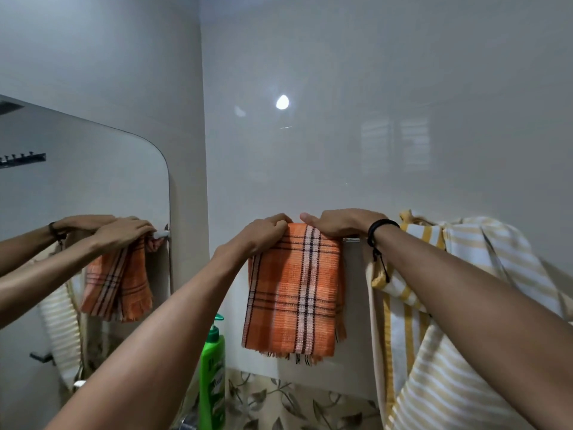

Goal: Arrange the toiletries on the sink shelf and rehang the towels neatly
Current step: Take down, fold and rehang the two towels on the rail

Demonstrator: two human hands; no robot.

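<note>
Arms reach up, left hand point(267, 233) pinching orange towel point(294, 293) top, right hand point(339, 223) palm-down over it, grip unclear.

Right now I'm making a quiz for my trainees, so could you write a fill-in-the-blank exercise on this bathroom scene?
1. The left hand and right hand grip the top of a plaid towel whose main colour is ____.
2. The black wristband sits on the ____ wrist.
3. The pump bottle below the plaid towel's left edge is ____.
4. The yellow-striped towel hangs on the plaid towel's ____ side.
Missing words: orange; right; green; right.
</note>
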